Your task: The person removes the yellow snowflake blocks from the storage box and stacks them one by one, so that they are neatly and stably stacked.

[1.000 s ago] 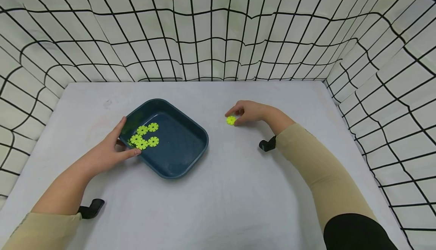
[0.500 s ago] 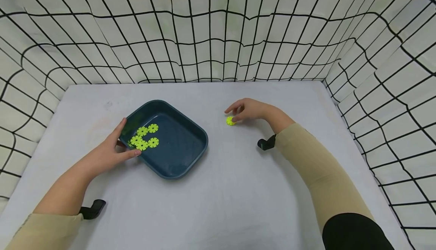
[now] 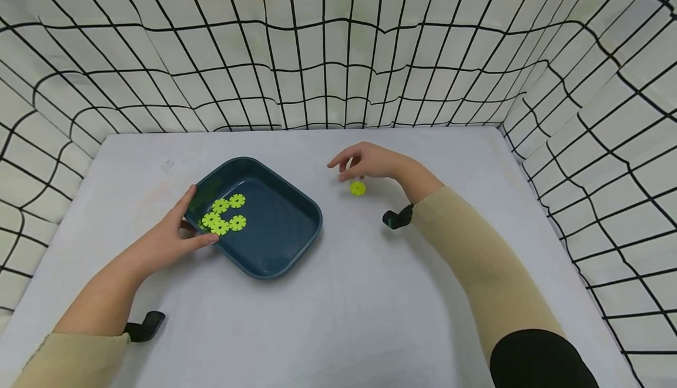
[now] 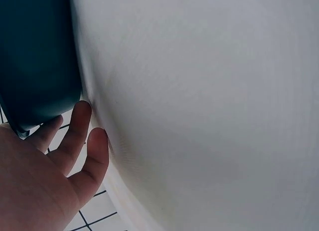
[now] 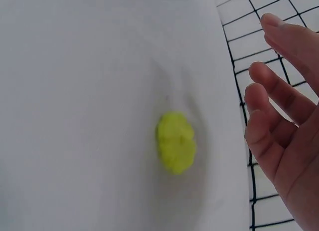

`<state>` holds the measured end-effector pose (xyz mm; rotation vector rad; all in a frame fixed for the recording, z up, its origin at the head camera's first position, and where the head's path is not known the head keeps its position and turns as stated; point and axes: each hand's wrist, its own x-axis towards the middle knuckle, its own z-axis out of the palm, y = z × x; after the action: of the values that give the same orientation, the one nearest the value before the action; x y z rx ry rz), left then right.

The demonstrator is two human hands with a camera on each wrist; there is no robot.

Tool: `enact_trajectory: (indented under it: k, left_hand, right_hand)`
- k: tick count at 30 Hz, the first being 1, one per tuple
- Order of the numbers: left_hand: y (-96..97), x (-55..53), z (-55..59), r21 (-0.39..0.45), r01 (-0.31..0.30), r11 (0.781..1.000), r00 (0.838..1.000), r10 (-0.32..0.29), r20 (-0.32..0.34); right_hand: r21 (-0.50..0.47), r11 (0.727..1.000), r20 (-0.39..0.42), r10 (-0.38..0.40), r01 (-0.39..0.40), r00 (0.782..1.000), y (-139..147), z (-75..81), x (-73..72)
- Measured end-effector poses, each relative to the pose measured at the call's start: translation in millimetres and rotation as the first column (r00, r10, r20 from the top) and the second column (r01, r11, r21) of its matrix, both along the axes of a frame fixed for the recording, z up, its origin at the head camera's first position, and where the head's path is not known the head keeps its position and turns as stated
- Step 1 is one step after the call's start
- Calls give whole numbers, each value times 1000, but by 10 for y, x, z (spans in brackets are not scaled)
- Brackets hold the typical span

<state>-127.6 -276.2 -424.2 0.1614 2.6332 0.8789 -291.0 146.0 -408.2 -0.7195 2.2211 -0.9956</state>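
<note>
A dark blue rectangular tray (image 3: 275,223) lies on the white table, set at an angle. My left hand (image 3: 169,232) grips its left corner, thumb at the rim and the other fingers spread along the outer wall; in the left wrist view these fingers (image 4: 79,128) are right at the tray's underside edge. Several yellow-green notched flower discs (image 3: 237,223) lie in the tray's left part. One more such disc (image 3: 358,188) is on the table right of the tray. Above and just behind it hovers my right hand (image 3: 370,160), fingers loosely bent, holding nothing; the right wrist view shows the disc (image 5: 176,142) apart from the hand.
A black wire grid (image 3: 328,70) backed with white sheeting rises along the back and both sides of the white table (image 3: 344,305). Black wrist mounts (image 3: 398,217) stick out from both sleeves.
My right hand has left the loose disc, moving up and to the left, and its fingers are off it. The disc stays in place. The left hand and tray keep still.
</note>
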Motion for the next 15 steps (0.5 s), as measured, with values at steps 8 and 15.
enact_trajectory:
  k: [8,15]
  left_hand:
    - [10,-1,9,-1,1,1000,1000,-1,-9]
    - [12,-8,4,5,6,1000,1000,-6,-5]
  right_hand:
    - [-82,994,8,72,-72,997,-455,217,26]
    - [-90,981,4,174,-173,985,-916,339,80]
